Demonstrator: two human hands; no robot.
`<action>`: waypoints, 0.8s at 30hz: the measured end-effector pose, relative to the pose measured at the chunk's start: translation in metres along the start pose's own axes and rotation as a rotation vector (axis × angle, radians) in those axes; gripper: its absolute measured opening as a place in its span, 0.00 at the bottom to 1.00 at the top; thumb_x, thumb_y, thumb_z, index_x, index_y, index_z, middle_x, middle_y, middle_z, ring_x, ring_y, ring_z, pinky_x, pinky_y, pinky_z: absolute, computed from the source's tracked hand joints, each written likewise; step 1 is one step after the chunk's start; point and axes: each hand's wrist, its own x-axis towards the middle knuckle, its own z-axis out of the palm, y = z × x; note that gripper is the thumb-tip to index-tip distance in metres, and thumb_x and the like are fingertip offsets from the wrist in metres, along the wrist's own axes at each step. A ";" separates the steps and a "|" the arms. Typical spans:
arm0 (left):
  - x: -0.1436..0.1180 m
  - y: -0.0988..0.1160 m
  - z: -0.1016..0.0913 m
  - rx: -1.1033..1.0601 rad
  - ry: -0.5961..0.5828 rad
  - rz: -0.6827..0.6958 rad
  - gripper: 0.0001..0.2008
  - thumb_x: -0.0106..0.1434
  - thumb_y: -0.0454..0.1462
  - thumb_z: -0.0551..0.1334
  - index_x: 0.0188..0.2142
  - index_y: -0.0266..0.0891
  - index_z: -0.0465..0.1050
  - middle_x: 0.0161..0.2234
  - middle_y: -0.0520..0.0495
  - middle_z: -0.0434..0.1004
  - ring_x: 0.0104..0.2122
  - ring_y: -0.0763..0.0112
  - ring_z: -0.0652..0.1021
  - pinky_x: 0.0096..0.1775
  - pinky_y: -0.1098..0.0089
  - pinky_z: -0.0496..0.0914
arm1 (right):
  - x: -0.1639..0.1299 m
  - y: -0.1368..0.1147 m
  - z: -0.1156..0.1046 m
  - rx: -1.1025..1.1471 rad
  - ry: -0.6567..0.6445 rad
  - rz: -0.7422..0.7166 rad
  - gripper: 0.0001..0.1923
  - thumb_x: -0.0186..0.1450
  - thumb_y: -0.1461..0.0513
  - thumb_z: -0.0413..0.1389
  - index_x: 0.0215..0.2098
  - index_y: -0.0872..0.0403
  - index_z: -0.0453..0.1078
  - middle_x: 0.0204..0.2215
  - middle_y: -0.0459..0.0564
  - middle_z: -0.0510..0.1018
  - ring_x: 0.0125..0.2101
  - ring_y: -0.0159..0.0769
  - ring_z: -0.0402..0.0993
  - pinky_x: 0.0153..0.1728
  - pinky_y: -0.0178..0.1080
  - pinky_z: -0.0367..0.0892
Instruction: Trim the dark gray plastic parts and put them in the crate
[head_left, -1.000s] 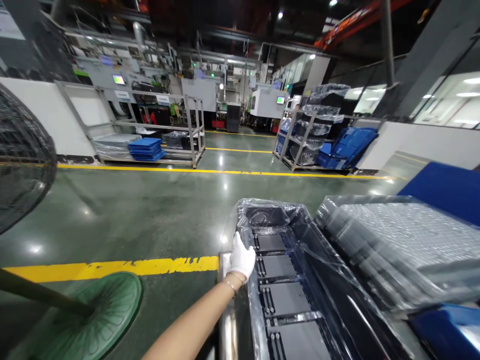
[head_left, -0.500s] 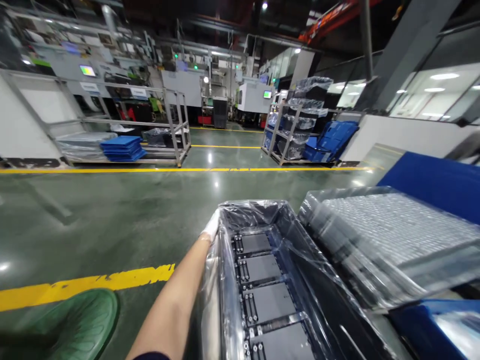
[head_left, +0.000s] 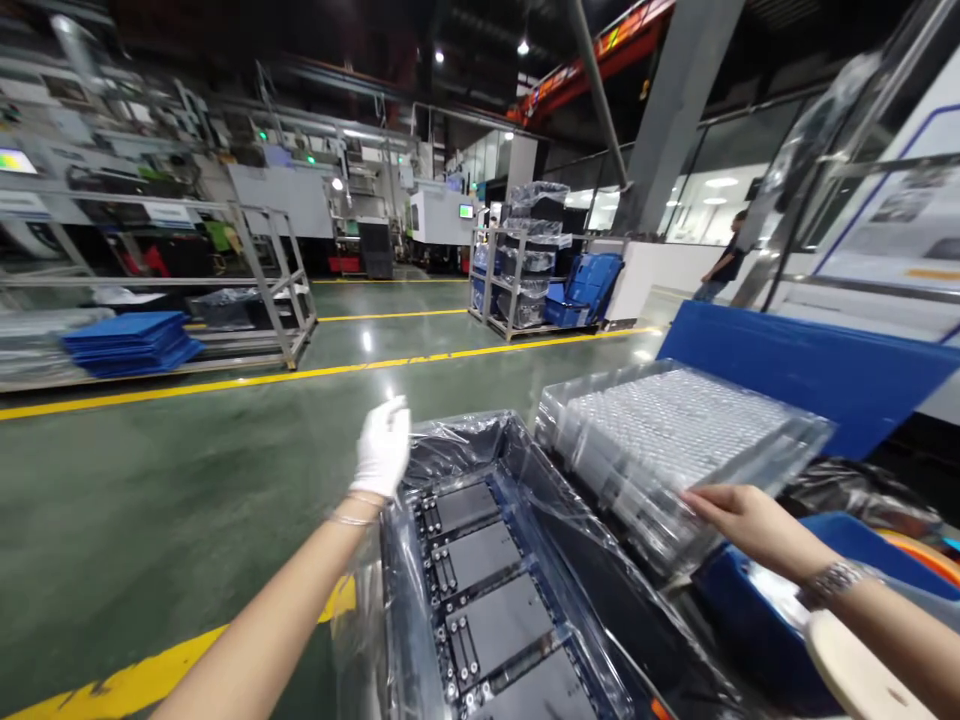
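A black bin lined with clear plastic film stands before me, holding a row of flat dark grey parts with small metal fittings. My left hand, in a white glove, is at the bin's far left corner with its fingers curled; anything inside them is hidden. To the right of the bin lies a clear plastic tray filled with rows of shiny clear pieces. My bare right hand has thumb and forefinger pinched at the near edge of this tray.
A blue panel leans behind the tray. Below my right arm are a blue container and a round cream-coloured disc. Metal racks with blue sheets stand across the green floor. A person is at the far right.
My view has swung right. My left hand has risen from the bin's left rim to its far corner. My right hand has come into view at the clear tray.
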 end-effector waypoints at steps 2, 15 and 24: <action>-0.015 0.031 0.033 -0.053 -0.123 0.181 0.17 0.71 0.33 0.56 0.56 0.29 0.74 0.56 0.36 0.79 0.56 0.62 0.78 0.63 0.64 0.69 | 0.001 0.009 0.005 -0.001 -0.033 0.014 0.37 0.69 0.32 0.46 0.27 0.53 0.72 0.23 0.44 0.75 0.27 0.36 0.76 0.34 0.41 0.73; -0.141 0.136 0.158 -0.007 -0.497 1.159 0.27 0.69 0.40 0.60 0.63 0.26 0.66 0.63 0.33 0.71 0.63 0.49 0.71 0.65 0.53 0.64 | 0.006 -0.023 -0.004 -0.365 -0.138 0.193 0.20 0.75 0.52 0.58 0.29 0.55 0.70 0.27 0.42 0.75 0.29 0.32 0.74 0.37 0.39 0.73; -0.136 0.154 0.160 0.216 -0.657 1.065 0.18 0.66 0.46 0.63 0.46 0.33 0.73 0.46 0.40 0.76 0.52 0.53 0.75 0.64 0.47 0.64 | 0.013 -0.076 -0.057 -0.456 0.043 0.293 0.16 0.76 0.55 0.57 0.32 0.55 0.72 0.29 0.43 0.77 0.31 0.32 0.76 0.40 0.40 0.75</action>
